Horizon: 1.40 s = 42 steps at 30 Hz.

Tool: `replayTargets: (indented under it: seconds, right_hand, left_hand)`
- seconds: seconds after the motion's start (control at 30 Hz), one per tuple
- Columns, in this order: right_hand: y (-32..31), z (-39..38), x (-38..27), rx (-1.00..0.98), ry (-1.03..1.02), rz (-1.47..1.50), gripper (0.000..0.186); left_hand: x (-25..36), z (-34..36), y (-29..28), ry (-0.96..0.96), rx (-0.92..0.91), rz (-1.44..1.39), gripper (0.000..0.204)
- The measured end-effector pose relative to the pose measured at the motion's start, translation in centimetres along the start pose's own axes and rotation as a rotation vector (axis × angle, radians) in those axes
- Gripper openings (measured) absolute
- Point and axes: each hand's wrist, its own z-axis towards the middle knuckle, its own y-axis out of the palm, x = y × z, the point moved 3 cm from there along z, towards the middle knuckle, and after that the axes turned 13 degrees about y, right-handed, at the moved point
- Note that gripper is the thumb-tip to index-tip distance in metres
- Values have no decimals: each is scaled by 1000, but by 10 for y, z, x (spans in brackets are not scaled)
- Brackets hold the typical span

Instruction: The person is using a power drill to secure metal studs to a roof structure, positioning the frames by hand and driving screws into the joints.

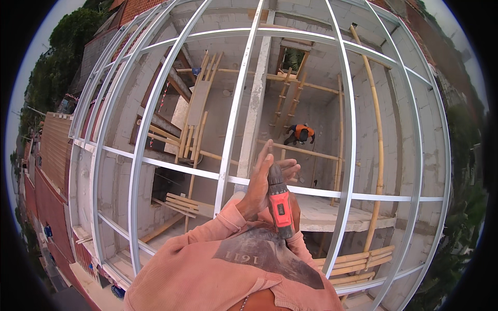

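A red and black cordless drill [280, 207] is held in front of my chest, its black chuck pointing away from me. My right hand [295, 210] is closed around it from the right and below; the drill body hides most of that hand. Beside the chuck, my left hand [257, 184] is raised with its fingers stretched out and apart. Some fingers show beyond the chuck, pointing right. Nothing held in the left hand can be made out. Both arms wear pink sleeves. Just past my hands runs a silvery metal crossbar [321, 192] of an open roof frame.
Long metal rafters [348, 119] cross the view, with wide gaps over a deep room. Down there, a person in an orange top [301, 132] bends near bamboo scaffolding [290, 98]. Block walls [404, 119], a concrete beam [254, 103] and bamboo poles [377, 129] stand around.
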Motion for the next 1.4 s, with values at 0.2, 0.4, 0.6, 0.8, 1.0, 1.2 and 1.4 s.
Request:
replayTargets:
  seconds: [0.2,0.4,0.6,0.8,1.0,1.2,1.4]
  right_hand:
    - [-6,11,-24,257,14,78,62]
    - [2,0,-23,16,27,3,63]
    - [11,-1,-14,31,-66,31,64]
    - [14,-2,-18,-54,55,-45,64]
    - [9,14,-27,153,-80,-229,59]
    - [8,5,-21,16,-23,163,51]
    - [2,1,-27,-29,37,120,67]
  left_hand:
    - [0,19,-31,-89,197,-151,12]
    - [-39,31,-86,-88,320,-195,31]
    - [-44,27,-96,-96,363,-308,36]
    - [-32,21,-89,-1,275,-207,42]
    - [-28,30,-75,-24,372,-233,32]
    - [-31,30,-92,-53,336,-283,34]
    - [-35,32,-97,-93,251,-352,32]
